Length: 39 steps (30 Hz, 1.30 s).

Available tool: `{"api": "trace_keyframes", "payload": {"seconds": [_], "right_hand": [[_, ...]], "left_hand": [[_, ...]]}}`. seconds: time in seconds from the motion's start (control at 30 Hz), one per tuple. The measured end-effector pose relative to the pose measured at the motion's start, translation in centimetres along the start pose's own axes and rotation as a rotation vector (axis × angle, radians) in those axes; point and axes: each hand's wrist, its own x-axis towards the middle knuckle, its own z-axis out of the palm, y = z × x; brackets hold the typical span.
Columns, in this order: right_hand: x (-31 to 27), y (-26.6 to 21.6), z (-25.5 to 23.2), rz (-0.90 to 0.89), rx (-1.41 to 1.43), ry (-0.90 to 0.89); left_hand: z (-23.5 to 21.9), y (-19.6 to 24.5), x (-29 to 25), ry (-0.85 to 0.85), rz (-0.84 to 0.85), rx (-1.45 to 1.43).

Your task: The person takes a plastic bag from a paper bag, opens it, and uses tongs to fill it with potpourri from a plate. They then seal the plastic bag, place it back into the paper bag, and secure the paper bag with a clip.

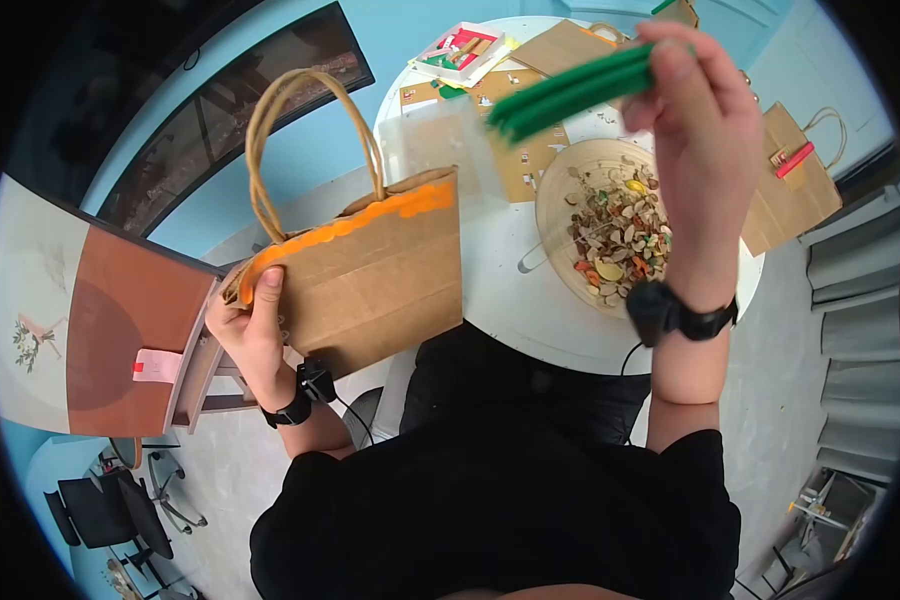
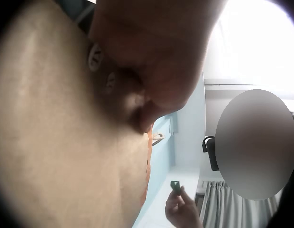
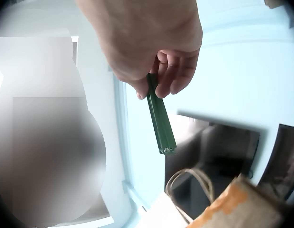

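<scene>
In the head view my left hand grips a brown paper bag by its side edge, thumb on the face toward me. A wavy orange band runs along the bag's top edge, below twisted paper handles. My right hand, raised over the table, pinches one end of a long green ridged stick. In the right wrist view the stick points downward with a rough free end, thumb and fingers around its upper part. The bag stands apart from it in that view.
A round white table carries a round tray of dried petals or chips, a clear sheet and a white box of coloured pieces. Another paper bag with a red piece stands at right. A reddish-brown panel is at left.
</scene>
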Motion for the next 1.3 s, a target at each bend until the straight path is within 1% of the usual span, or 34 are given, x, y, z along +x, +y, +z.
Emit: {"api": "trace_keyframes", "payload": {"seconds": [0.03, 0.07, 0.13, 0.17, 0.23, 0.33, 0.43, 0.53, 0.6, 0.63, 0.73, 0.87, 0.93, 1.03, 1.13, 1.23, 1.3], "right_hand": [[1.5, 1.0, -1.0, 0.020, -0.004, 0.034], [2.8, 2.0, -0.9, 0.137, -0.081, 0.081], [6.0, 6.8, -2.7, 0.300, -0.099, 0.130], [7.4, 10.5, -4.6, 0.344, -0.039, 0.131], [8.9, 14.4, -3.2, 0.522, 0.162, 0.142], [10.6, 22.4, -3.5, 0.727, 0.054, 0.110], [11.6, 29.3, -3.6, 0.867, -0.070, 0.144], [11.0, 33.2, -2.2, 0.931, -0.073, 0.148], [10.4, 35.8, -1.1, 0.995, -0.046, 0.115], [10.3, 36.3, -0.3, 1.027, -0.032, 0.100], [10.1, 37.7, 1.9, 0.986, 0.014, 0.119], [11.2, 39.6, 3.5, 1.004, -0.083, 0.195], [11.5, 40.3, 3.5, 1.008, -0.186, 0.242], [11.1, 40.6, 3.0, 1.012, -0.266, 0.150], [10.9, 40.6, 1.9, 0.989, -0.266, 0.093], [11.0, 40.5, 1.5, 0.941, -0.298, 0.150], [10.9, 40.5, 1.2, 0.932, -0.291, 0.145]], "left_hand": [[-0.8, -0.8, 0.0, -0.011, 0.003, -0.020], [-1.0, -1.1, -0.1, 0.011, -0.022, -0.051], [-1.4, -1.6, -0.2, 0.053, -0.069, -0.112], [-1.9, -2.2, -0.3, 0.055, -0.093, -0.151], [-2.2, -2.7, -0.4, 0.064, -0.096, -0.189], [-2.4, -2.8, -0.8, 0.059, -0.109, -0.221], [-2.7, -2.8, -1.2, 0.054, -0.154, -0.219], [-3.0, -3.2, -1.5, 0.070, -0.175, -0.207], [-3.4, -3.5, -1.6, 0.066, -0.174, -0.211], [-3.5, -3.5, -1.7, 0.069, -0.187, -0.209], [-3.4, -3.1, -1.7, 0.079, -0.214, -0.212], [-3.4, -3.5, -1.7, 0.074, -0.206, -0.235], [-3.3, -3.5, -1.7, 0.070, -0.204, -0.245], [-3.2, -3.5, -1.8, 0.066, -0.223, -0.254], [-3.3, -3.7, -1.8, 0.049, -0.239, -0.252], [-3.2, -3.5, -1.6, 0.041, -0.226, -0.258], [-3.1, -3.4, -1.5, 0.037, -0.224, -0.258]]}}
